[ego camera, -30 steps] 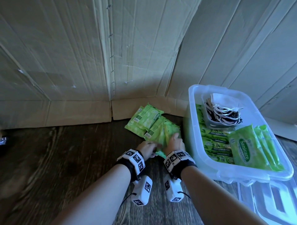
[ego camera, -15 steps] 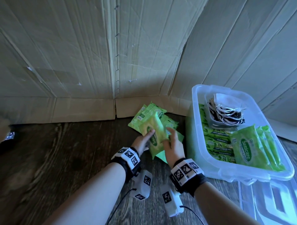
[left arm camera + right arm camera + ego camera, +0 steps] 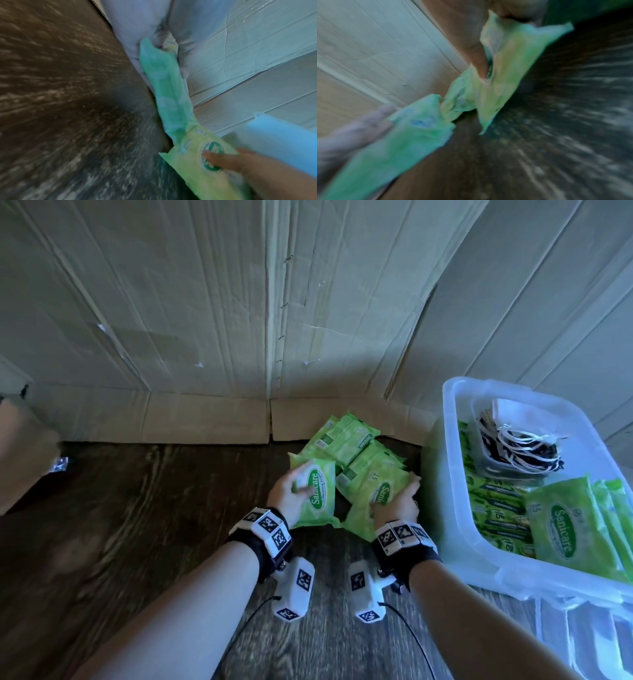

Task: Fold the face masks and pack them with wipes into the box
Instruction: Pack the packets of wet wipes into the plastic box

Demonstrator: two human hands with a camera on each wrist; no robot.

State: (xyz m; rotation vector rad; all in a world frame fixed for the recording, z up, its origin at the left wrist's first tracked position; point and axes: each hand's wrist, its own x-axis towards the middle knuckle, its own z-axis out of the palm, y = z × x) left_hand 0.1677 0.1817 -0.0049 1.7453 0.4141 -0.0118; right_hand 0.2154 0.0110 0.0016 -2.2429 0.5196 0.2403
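The left hand [image 3: 289,498] curls its fingers and thumb round 1 green Sanicare wipes pack [image 3: 317,496], holding it label up just above the dark wood-grain floor [image 3: 137,525]. Just beside it, the right hand [image 3: 397,501] grips a second green wipes pack [image 3: 375,498], thumb on the printed face and fingers wrapped over its far right edge. The 2 packs nearly touch at their inner edges; whether they do touch cannot be told. Both wrist views are motion-blurred and show only fingers on green wrapper.

Beyond the held packs, a loose pile of more wipes packs [image 3: 346,440] lies on the floor, its far edge against the foot of the cardboard wall [image 3: 205,320].

Immediately right of the right hand stands a clear plastic storage box [image 3: 455,474], its near wall close to the knuckles. Inside, flat green packs line the bottom, several Sanicare packs [image 3: 561,525] stand on edge at the near right, and a small clear tub of folded face masks [image 3: 520,450] with black and white ear loops sits at the far end. The box's clear lid [image 3: 589,638] lies on the floor in front of it.

Open floor stretches to the left of the hands. Creased cardboard sheets form the wall on 2 sides, meeting in a corner behind the box.
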